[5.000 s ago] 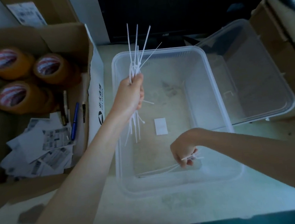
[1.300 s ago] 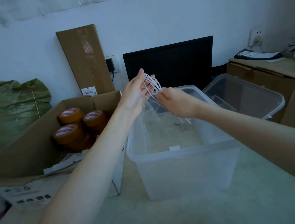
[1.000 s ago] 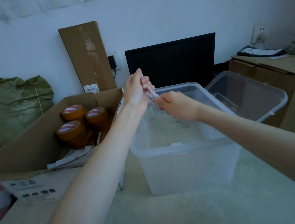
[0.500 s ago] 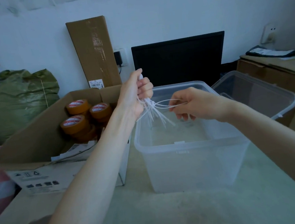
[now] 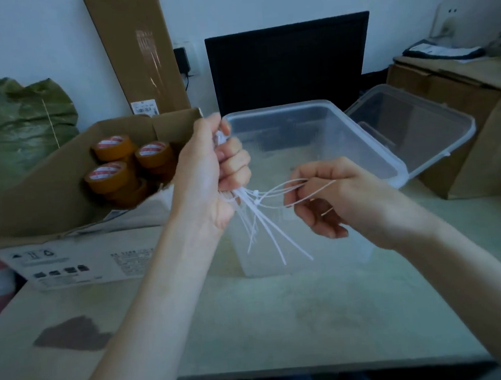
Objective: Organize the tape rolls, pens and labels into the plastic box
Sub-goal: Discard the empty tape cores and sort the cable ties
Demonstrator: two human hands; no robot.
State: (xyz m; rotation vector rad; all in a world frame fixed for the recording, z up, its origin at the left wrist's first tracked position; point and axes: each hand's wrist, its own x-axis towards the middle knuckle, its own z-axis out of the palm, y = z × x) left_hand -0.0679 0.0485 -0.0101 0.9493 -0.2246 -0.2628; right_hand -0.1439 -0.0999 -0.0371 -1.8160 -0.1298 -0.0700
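Step in hand looked like bundling: left hand (image 5: 212, 175) fisted round thin white plastic cable ties (image 5: 257, 219), right hand (image 5: 331, 198) pinching one tie's looped end. Clear plastic box (image 5: 359, 139) sat just behind fingers; brown tape rolls (image 5: 127, 166) uncollected. Next: cinch loop, drop bundle.

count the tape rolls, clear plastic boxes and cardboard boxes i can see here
tape rolls: 3 with tops visible, more stacked beneath
clear plastic boxes: 2
open cardboard box holding the tape: 1
total: 6
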